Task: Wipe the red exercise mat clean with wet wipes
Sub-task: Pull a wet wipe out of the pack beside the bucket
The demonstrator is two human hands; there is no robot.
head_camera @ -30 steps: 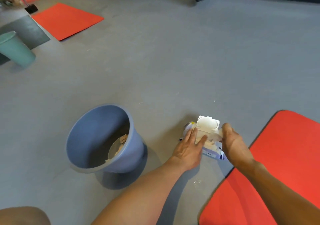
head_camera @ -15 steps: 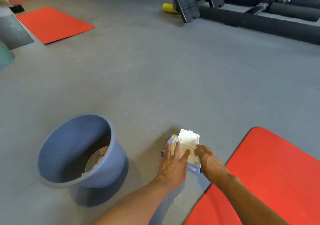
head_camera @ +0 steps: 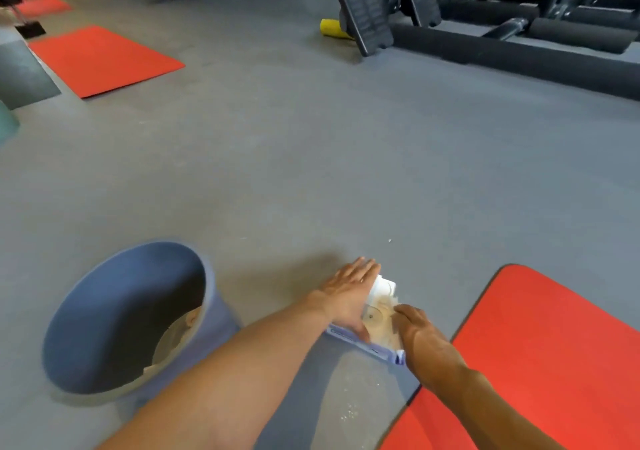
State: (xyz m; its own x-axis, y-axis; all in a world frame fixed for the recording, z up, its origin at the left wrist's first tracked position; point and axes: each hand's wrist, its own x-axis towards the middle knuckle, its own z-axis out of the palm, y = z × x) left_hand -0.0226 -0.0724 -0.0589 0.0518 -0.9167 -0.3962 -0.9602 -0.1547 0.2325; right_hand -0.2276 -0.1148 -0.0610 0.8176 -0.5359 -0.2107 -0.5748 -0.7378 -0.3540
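A gym floor (head_camera: 311, 158) of grey rubber fills the view, with black exercise machines (head_camera: 502, 16) along the far edge. The landmark is a pack of wet wipes (head_camera: 379, 314) lying on the floor low in the middle of the view, its white flip lid raised. The left hand (head_camera: 349, 292) lies flat on the left side of the pack, fingers stretched out and pressing down rather than gripping. The right hand (head_camera: 420, 333) touches the pack's right side, its fingertips at the opening beneath the lid; whether they pinch a wipe cannot be told. Just right of the pack, close to the right forearm, lies the red exercise mat (head_camera: 554, 363), flat on the floor with a rounded corner nearest the pack. The mat is not touched by either hand. Left of the pack stands a blue bucket (head_camera: 114, 318) with pale crumpled material inside. Far beyond the pack to the left, another red mat (head_camera: 104, 58) lies on the floor. A yellow object (head_camera: 332, 28) sits by the machines.
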